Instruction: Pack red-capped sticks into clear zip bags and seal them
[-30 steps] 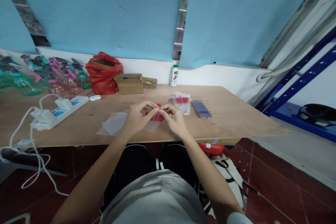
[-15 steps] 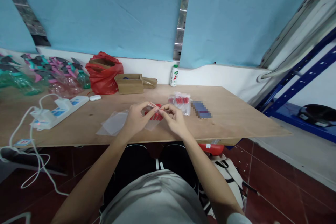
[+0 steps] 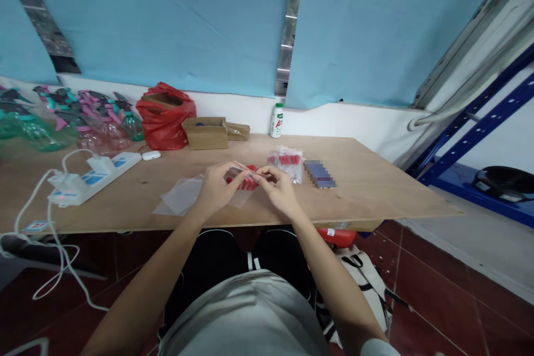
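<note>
Our left hand (image 3: 217,186) and right hand (image 3: 278,188) pinch a clear plastic bag (image 3: 242,196) by its edge, and little red pieces (image 3: 249,184) show between them.

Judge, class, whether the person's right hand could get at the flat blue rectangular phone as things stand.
Probably yes: bare brown wooden tabletop leaves the way to the phone free, though the right hand appears occupied with a clear plastic bag and red pieces.

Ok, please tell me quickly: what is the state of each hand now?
Left hand: closed, pinching the clear plastic bag with red pieces.
Right hand: closed, pinching the same bag.
</note>
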The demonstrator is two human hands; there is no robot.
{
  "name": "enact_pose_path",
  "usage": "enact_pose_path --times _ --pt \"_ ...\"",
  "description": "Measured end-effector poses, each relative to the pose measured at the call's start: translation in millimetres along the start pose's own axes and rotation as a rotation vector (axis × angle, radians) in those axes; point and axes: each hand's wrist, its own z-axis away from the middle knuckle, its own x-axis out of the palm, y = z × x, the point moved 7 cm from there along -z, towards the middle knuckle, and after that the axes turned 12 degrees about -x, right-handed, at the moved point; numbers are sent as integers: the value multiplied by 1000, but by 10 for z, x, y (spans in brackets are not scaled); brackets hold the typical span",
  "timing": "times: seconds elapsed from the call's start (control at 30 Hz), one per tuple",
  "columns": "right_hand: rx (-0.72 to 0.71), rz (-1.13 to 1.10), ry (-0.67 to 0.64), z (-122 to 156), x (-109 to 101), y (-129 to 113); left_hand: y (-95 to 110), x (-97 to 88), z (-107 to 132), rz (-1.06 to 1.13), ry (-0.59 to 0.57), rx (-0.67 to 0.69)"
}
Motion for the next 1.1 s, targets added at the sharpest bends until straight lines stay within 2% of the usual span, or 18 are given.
enact_pose_path --times 0.13,0.33,0.47,0.83,1.1 --pt "-39 8 -3 2 6 -25 -3 0 3 53 -42 -52" --pt "-17 14 -19 6 11 -57 -75 -21 -13 80 -91 -105" --pt "20 8 -18 0 -2 -5 -122 -36 -21 79 -61 -114" --pt "3 14 -26 -8 7 28 -55 -43 -15 50 -22 -115" --pt "46 3 24 -22 -76 154 -122 -67 -30 75 3 -131"
